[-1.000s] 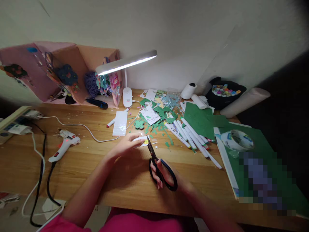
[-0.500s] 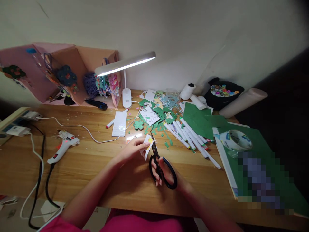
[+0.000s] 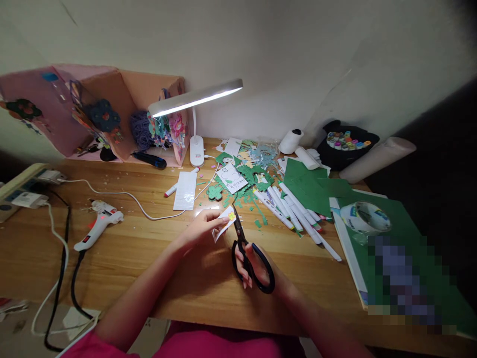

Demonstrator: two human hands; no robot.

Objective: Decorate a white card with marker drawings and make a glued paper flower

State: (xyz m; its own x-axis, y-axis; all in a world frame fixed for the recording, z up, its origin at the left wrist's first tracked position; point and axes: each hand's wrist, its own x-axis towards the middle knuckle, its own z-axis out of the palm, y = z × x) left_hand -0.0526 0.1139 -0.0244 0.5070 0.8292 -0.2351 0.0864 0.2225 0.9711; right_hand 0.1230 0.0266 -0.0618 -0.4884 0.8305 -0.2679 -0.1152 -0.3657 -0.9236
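Paper piece (image 3: 222, 227) with a yellow flower on it is near the centre of the frame, raised at a tilt above the wooden table (image 3: 130, 253). The left hand (image 3: 204, 224) pinches it between thumb and fingers, which hide its left part. The right hand (image 3: 259, 263) grips the black-handled scissors (image 3: 240, 239) by the loops, below and right of centre; the blades point up the frame beside the paper's right edge, and whether they touch it I cannot tell.

Just beyond the blade tips, green paper scraps (image 3: 244, 171) crowd the middle of the frame, with a drawn-on white card (image 3: 231, 179) on top and a green flower cutout (image 3: 214, 192) at their left edge. White markers (image 3: 298, 205) lie right of centre, close to this litter. A white rectangular sheet (image 3: 185, 191) partly covers a red-ended marker (image 3: 171, 190) left of centre. The glue gun (image 3: 95, 231) lies at the left, well apart from the hands; a roll of tape (image 3: 357, 223) sits on green sheets at the right. The lit desk lamp (image 3: 196, 98) stands upper centre.
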